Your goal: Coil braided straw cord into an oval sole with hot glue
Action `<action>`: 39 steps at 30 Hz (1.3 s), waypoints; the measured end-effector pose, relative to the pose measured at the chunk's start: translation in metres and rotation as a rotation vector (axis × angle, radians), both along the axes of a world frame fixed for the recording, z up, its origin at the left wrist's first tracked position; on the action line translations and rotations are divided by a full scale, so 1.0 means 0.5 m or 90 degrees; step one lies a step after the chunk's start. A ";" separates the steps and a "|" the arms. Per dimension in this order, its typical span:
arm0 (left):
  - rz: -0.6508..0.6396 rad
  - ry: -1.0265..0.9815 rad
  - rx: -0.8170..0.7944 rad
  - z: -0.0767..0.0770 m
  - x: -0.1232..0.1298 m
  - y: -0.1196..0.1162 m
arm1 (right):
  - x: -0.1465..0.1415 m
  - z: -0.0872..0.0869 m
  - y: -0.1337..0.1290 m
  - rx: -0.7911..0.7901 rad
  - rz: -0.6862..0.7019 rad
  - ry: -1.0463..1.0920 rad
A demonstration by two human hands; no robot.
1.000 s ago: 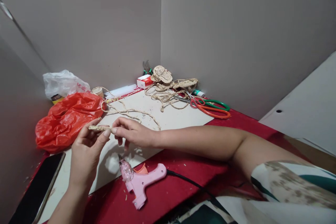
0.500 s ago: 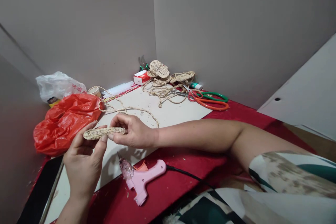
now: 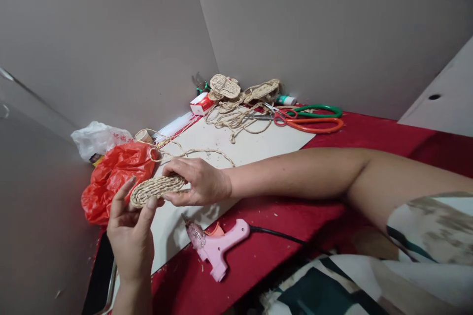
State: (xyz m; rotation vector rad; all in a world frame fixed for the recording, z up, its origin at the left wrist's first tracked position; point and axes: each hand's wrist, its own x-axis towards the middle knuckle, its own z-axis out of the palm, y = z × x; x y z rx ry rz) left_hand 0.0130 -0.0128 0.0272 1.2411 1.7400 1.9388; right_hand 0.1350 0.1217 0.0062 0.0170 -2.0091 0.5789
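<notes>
An oval piece of coiled straw cord (image 3: 155, 190) is held up between both hands, its flat ridged face showing. My left hand (image 3: 131, 231) grips its left end and lower edge between thumb and fingers. The right end is pinched by my right hand (image 3: 197, 182), thumb below and fingers above. Just under the hands a pink glue gun (image 3: 221, 248) lies on the red cloth, its nozzle over the white board (image 3: 173, 229). A loose straw cord (image 3: 207, 151) curves across the board behind my right hand.
Red plastic bag (image 3: 121, 167) and white bag (image 3: 101, 139) lie at the left. Farther back are coiled straw pieces (image 3: 225, 87), a small red-and-white box (image 3: 200, 104), white sticks (image 3: 175, 127) and orange-and-green-handled scissors (image 3: 318, 125). A black flat object (image 3: 98, 275) lies at the lower left.
The straw piece has been tilted, so its broad face now shows instead of its narrow edge. Both hands keep hold of it. The camera view has shifted and turned a little.
</notes>
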 end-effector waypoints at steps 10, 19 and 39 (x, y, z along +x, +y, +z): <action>0.024 0.042 0.047 0.006 0.010 0.005 | -0.001 0.004 -0.007 -0.105 0.122 -0.005; 0.015 -0.041 0.062 0.005 -0.004 0.013 | -0.015 0.025 0.010 -0.578 0.366 -0.149; -0.077 -0.163 0.004 0.001 -0.027 0.015 | -0.012 0.010 0.006 -0.596 0.410 -0.120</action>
